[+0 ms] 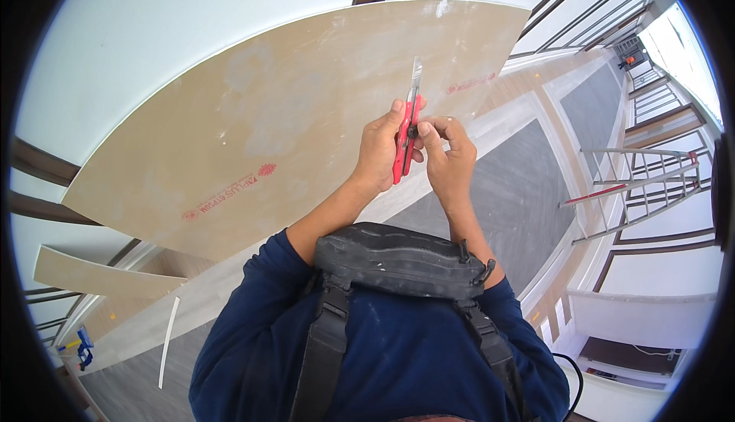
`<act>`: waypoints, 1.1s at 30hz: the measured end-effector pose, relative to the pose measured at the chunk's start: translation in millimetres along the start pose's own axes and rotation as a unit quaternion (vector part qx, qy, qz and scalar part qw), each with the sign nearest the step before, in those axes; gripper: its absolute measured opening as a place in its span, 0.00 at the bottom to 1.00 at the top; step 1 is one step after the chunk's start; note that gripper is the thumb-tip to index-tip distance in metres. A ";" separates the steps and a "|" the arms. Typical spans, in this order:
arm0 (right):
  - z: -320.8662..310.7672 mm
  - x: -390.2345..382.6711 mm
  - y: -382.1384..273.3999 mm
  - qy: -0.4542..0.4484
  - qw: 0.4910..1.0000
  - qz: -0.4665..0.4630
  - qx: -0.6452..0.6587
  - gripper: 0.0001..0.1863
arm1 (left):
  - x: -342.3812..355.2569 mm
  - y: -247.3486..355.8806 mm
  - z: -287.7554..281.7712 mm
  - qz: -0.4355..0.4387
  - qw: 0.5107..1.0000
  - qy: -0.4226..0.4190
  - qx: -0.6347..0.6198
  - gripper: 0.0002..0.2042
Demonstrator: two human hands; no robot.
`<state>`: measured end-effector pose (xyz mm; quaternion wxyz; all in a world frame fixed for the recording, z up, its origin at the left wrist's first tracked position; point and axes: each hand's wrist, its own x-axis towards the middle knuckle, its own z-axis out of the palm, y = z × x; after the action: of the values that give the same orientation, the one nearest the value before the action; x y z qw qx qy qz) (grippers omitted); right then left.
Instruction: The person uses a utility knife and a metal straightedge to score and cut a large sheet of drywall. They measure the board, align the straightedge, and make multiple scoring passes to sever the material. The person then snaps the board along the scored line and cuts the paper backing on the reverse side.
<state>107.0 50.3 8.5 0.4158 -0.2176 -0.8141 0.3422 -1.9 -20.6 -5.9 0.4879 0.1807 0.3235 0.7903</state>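
A red utility knife (401,146) with its blade (416,73) slid out points away from me, in front of a large tan plasterboard sheet (298,116). My left hand (378,146) is wrapped round the knife's handle, thumb along its side. Close on the right, my right hand (449,154) is closed, its thumb and fingers at the dark round knob on the knife's body. The blade shows in front of the board; whether it touches the board I cannot tell.
The board leans against a white wall (153,47) with dark trim. A smaller board piece (107,271) and a white strip (168,341) lie at lower left. An aluminium stepladder (639,184) stands to the right. Grey flooring (498,200) runs along the corridor, where a distant person (629,62) appears.
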 end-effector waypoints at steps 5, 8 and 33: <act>1.1 3.9 -9.8 0.005 0.995 -0.085 -0.054 0.13 | 2.1 1.7 -3.5 -0.001 0.999 -0.030 -0.018 0.27; -1.9 2.7 -4.9 0.010 0.992 -0.077 -0.097 0.14 | 2.5 0.0 6.4 0.004 1.000 0.007 -0.018 0.27; 0.7 -5.1 -13.9 -0.012 0.999 0.000 -0.040 0.11 | 2.7 -7.4 -3.4 0.156 0.981 0.072 0.095 0.27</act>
<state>108.3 37.5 15.8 0.3973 -0.2300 -0.8317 0.3123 -0.3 -17.0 -13.5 0.3151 0.2173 0.3993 0.8331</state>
